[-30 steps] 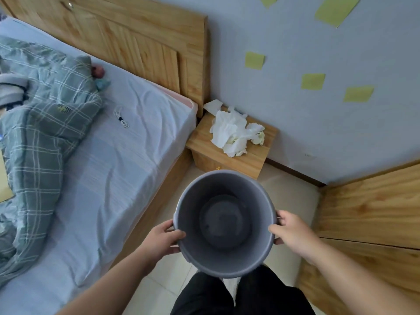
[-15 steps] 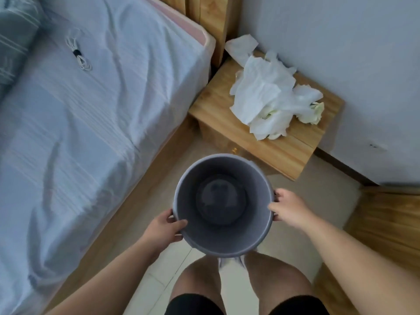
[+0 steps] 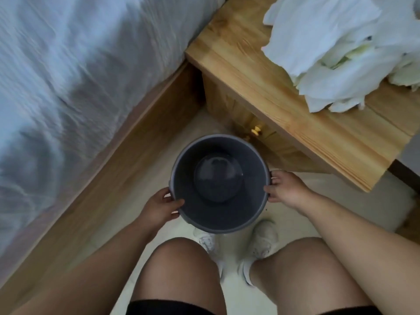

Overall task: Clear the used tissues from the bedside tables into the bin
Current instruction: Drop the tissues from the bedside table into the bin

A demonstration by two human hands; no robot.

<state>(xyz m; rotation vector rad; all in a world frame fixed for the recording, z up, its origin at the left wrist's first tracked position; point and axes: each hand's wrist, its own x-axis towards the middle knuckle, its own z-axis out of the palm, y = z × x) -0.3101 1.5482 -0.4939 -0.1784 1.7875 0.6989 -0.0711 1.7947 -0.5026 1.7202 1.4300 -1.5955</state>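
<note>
A round dark grey bin point(image 3: 181, 178) with nothing inside sits low above the pale floor, right in front of my knees. My left hand point(image 3: 159, 206) grips its left rim and my right hand point(image 3: 285, 189) grips its right rim. A heap of crumpled white tissues point(image 3: 341, 53) lies on the wooden bedside table point(image 3: 250, 71) at the upper right, beyond the bin. The heap runs out of view at the top and right edges.
The bed with a pale blue sheet point(image 3: 79, 76) and its wooden side rail point(image 3: 102, 189) fills the left side. The table's front has a small brass knob point(image 3: 256, 130) just behind the bin. My white shoes point(image 3: 263, 239) stand on the tiled floor under the bin.
I have crouched and moved closer to the bedside table. The bin has gone down toward the floor in both hands. The tissues now fill the upper right corner.
</note>
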